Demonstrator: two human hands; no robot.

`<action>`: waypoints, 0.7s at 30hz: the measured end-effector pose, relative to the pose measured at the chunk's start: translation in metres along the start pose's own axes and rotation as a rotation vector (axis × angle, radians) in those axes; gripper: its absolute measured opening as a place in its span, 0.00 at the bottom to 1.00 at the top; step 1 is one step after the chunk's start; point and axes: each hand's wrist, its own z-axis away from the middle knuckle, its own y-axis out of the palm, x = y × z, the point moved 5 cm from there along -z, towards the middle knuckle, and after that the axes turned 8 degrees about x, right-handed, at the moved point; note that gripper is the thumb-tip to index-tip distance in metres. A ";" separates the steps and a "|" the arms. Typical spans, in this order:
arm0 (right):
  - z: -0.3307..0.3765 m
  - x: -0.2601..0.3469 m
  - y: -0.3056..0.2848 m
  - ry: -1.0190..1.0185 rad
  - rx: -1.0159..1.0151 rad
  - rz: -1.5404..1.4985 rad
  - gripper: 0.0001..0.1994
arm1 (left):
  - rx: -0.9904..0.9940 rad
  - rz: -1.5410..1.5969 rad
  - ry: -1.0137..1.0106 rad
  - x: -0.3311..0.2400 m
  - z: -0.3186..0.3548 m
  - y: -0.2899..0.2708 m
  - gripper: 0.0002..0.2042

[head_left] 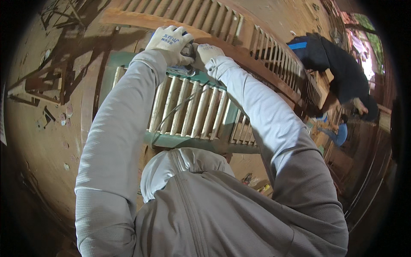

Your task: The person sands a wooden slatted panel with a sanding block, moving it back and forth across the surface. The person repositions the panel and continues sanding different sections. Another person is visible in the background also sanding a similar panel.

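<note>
Holding one tool point(187, 50) at one green panel point(192, 142)'s far edge.
Reaching forward, left hand point(171, 40) curled round, grip of right hand point(207, 55) unclear.

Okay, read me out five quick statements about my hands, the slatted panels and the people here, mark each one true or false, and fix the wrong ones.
1. The left hand and right hand both wear pale gloves. True.
2. The hands are far apart. False: they are close together, by a dark object.
3. A cord runs across the near slatted panel. True.
4. That panel's frame is red. False: it is green.
5. The person in dark clothing is on the left. False: that person is on the right.
</note>
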 end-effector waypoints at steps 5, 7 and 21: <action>0.061 -0.031 -0.001 0.019 0.033 -0.192 0.27 | 0.002 -0.015 0.083 -0.058 -0.016 0.003 0.37; 0.055 -0.085 0.044 0.134 0.027 -0.195 0.26 | 0.006 -0.013 0.158 -0.093 -0.026 0.004 0.37; 0.167 -0.184 0.059 0.178 -0.087 -0.180 0.20 | -0.033 -0.027 0.275 -0.239 -0.076 0.022 0.33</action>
